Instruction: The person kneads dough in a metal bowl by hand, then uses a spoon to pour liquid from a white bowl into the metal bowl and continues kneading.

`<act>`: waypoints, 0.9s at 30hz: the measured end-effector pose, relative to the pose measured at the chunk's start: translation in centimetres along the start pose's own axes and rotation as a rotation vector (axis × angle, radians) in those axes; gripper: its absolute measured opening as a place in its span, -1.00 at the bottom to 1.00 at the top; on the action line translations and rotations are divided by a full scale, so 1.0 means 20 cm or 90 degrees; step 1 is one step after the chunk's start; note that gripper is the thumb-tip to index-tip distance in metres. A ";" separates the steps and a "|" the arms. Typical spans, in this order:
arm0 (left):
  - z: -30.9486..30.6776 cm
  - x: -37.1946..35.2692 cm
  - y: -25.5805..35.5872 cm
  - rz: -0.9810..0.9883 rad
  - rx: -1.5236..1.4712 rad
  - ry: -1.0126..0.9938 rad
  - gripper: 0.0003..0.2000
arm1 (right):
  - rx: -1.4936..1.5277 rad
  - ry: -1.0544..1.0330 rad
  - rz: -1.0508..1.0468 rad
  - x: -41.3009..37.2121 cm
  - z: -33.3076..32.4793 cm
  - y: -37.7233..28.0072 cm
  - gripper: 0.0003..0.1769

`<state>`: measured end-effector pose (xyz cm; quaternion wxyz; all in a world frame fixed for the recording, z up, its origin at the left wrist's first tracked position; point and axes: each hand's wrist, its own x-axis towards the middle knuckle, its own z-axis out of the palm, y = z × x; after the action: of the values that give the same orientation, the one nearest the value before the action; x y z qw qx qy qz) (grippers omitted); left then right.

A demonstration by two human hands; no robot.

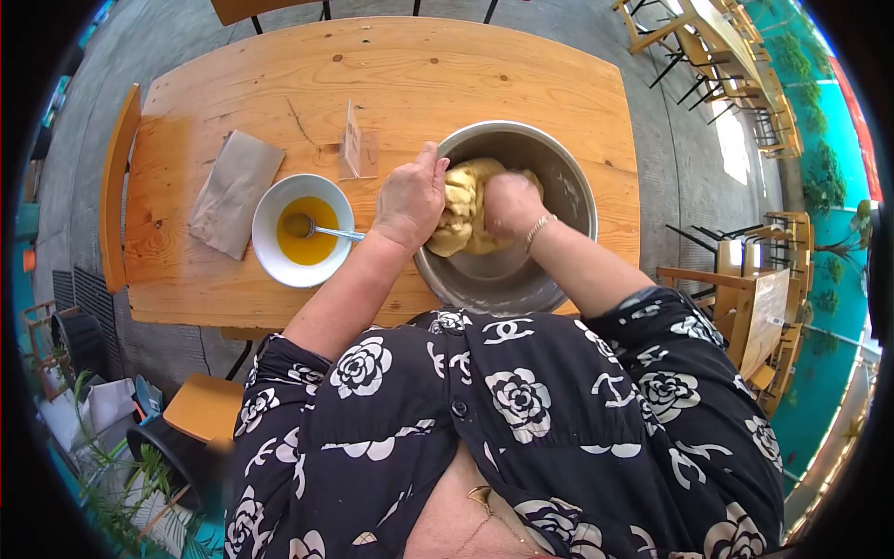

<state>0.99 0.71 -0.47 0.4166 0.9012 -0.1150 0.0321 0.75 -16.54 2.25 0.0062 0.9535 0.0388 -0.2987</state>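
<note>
A large metal bowl [568, 200] holds a mass of pale yellow dough [459, 216] on its left side. My left hand [411, 198] is at the bowl's left rim, its fingers curled over the edge beside the dough; what the fingertips grip is partly hidden. Inside the bowl, my right hand [512, 207] presses into the dough with its fingers folded down and sunk out of sight. To the left stands a white bowl [264, 252] of orange-yellow liquid [304, 246], with a metal spoon [335, 233] resting in it and its handle over the right rim.
The wooden table [372, 70] carries a folded brown paper bag [237, 193] on the left and a clear upright holder [352, 144] behind the bowls. A wooden chair [119, 186] stands against the left edge. More chairs and tables line the right side.
</note>
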 end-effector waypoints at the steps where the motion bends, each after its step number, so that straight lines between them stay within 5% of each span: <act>1: 0.00 -0.01 0.00 -0.003 -0.009 0.003 -0.75 | 0.014 0.009 0.016 0.05 0.00 0.02 -0.75; 10: 0.03 -0.03 0.02 -0.056 0.011 0.055 -0.70 | 0.419 0.207 0.243 0.23 0.07 0.04 -0.62; 13: 0.04 -0.01 0.01 -0.064 0.012 0.075 -0.68 | 0.363 0.245 0.118 0.10 0.11 0.08 -0.54; 14: 0.02 0.00 0.02 -0.073 0.009 0.065 -0.67 | 0.596 0.098 0.129 0.06 0.07 0.13 -0.42; 15: 0.01 -0.01 0.02 -0.084 0.007 0.052 -0.66 | 0.721 0.086 0.105 -0.13 -0.04 0.11 -0.39; 17: 0.02 -0.02 0.01 -0.078 0.009 0.058 -0.66 | 0.764 0.278 0.149 -0.15 0.08 0.23 -0.40; 20: 0.00 -0.01 0.02 -0.081 0.020 0.024 -0.65 | 0.935 0.240 0.407 -0.21 0.06 0.24 -0.37; 23: -0.01 0.00 0.02 -0.071 0.015 0.000 -0.65 | 1.223 0.258 0.331 -0.05 0.12 0.23 -0.40; 27: -0.02 0.01 0.00 -0.066 0.009 -0.034 -0.65 | 1.228 0.136 0.348 0.27 0.17 0.28 -0.48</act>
<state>1.26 0.85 -0.17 0.4081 0.9094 -0.0792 -0.0125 3.64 -21.78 -3.55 -0.7035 0.5491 -0.4390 -0.1040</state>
